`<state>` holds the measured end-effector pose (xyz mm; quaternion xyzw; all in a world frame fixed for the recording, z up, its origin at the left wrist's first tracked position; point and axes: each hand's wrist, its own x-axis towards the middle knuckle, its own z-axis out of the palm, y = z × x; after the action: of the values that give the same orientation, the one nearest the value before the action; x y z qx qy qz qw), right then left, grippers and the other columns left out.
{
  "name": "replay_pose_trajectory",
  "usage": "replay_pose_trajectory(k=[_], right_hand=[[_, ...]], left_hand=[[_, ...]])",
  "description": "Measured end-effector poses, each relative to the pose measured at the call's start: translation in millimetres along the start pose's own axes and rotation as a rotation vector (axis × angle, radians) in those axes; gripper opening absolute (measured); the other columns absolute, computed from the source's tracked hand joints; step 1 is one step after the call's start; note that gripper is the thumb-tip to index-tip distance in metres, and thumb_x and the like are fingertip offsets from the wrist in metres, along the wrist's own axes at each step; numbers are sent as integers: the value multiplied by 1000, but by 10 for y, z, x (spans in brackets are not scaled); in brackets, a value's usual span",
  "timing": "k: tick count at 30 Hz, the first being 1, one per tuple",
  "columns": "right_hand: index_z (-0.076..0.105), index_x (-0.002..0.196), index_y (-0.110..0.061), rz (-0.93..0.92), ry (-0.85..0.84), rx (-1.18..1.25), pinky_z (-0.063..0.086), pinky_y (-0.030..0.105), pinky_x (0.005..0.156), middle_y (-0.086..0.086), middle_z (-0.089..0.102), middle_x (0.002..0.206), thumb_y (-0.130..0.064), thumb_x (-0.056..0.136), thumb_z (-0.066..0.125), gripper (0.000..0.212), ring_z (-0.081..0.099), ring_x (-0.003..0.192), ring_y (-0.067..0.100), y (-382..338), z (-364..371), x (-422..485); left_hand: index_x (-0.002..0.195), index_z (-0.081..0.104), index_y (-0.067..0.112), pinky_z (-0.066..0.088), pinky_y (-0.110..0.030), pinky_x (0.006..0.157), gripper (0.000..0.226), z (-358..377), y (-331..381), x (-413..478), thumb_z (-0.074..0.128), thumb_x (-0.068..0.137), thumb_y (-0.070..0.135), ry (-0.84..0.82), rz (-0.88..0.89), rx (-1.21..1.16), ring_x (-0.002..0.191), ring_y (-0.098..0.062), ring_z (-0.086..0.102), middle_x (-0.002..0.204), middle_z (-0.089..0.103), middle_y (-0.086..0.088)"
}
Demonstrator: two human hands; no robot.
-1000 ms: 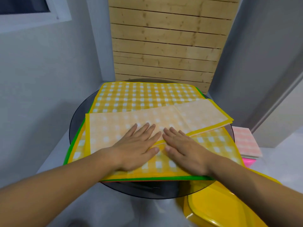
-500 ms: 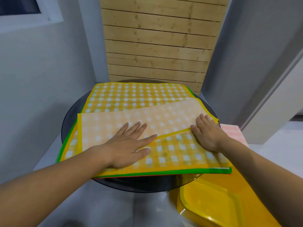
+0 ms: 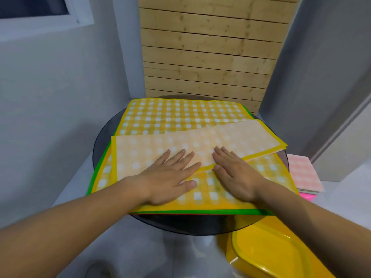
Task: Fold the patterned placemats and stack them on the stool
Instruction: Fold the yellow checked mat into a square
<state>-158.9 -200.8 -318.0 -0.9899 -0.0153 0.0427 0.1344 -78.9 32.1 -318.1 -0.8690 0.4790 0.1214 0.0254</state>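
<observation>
A yellow checked placemat, folded into a long pale strip, lies slanted across a stack of flat placemats on a round dark glass table. My left hand rests flat, fingers spread, on the strip's near edge at the middle. My right hand lies flat just beside it, fingertips on the same edge. A pink stool at the right carries folded pink checked placemats.
A yellow plastic stool stands at the lower right, below the table's rim. A green-edged mat shows under the top yellow one. Grey walls close in on the left and right, with wooden slats behind the table.
My right hand slid out to the right end of the folded strip, then came back to the middle beside my left hand. My left hand stayed pressed in place.
</observation>
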Motion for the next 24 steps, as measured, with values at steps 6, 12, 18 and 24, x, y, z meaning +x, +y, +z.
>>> replay_pose_trajectory(k=[6,12,18,24], right_hand=[[13,158,-17,5,-37,7,-8,17,115,-5,-1,165,-39,107,20,56,-6,150,5,-29,-45,-5],[14,158,-17,23,-35,-31,-6,18,117,-4,0,165,-40,106,22,57,-4,151,7,-70,-52,11],[14,158,-18,25,-23,-47,-7,17,116,-6,1,165,-40,106,23,57,-4,150,5,-54,-37,28],[15,158,-20,13,-19,-36,-6,17,117,-10,2,164,-44,105,22,59,-4,149,2,-17,-36,21]], left_hand=[[156,-14,39,-17,-44,121,68,-1,-362,-329,3,96,68,-15,-377,-198,145,-12,-34,161,-30,12],[160,-3,25,-5,-45,124,72,-91,-461,-344,16,100,61,-41,-600,-203,153,-27,-18,166,-17,-8],[157,18,11,0,-41,125,57,-256,-368,109,24,106,37,193,-333,-86,155,-24,-7,168,-2,-11],[160,-5,16,-6,-37,125,72,-109,-512,312,15,103,56,116,-391,-161,152,-13,-17,166,-17,1]])
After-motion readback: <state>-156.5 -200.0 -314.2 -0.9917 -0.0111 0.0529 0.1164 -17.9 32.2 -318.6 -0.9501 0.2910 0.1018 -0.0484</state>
